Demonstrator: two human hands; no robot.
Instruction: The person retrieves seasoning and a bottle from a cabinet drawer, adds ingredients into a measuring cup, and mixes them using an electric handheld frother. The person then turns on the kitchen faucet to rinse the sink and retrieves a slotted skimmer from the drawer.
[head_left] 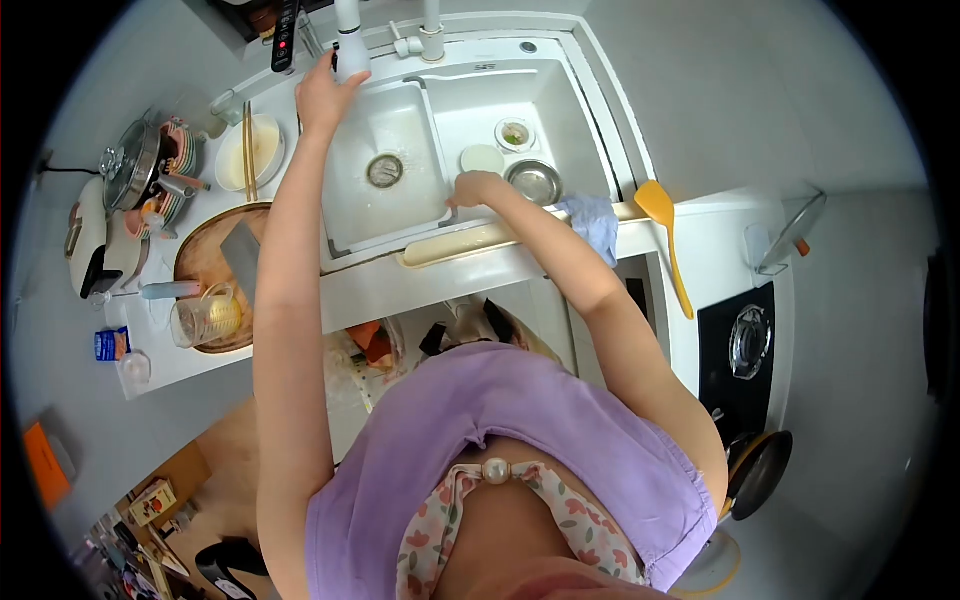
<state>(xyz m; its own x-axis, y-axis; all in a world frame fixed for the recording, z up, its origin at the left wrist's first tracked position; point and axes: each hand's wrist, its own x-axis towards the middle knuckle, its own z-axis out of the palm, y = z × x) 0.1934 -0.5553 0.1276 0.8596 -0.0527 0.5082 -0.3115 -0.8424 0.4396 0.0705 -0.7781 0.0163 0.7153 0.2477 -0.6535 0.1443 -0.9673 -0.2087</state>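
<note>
My left hand [326, 98] is closed around the white faucet head [352, 58] at the back left of the sink. Below it lies the white inner basin [350, 215], with water around its round metal drain [385, 171]. My right hand [474, 188] is closed at this basin's right rim; whatever its fingers hold is hidden. Beside that hand, in the right sink compartment [560, 110], are a pale round disc [482, 159], a metal bowl [533, 182] and a drain opening [515, 134] with green scraps.
A blue cloth [592, 226] and yellow spatula [668, 235] lie at the right front edge. Left are a white bowl with chopsticks [249, 155], a round wooden board [200, 255] with a cleaver [240, 252], and a glass measuring jug [205, 318]. A black hob [738, 360] is right.
</note>
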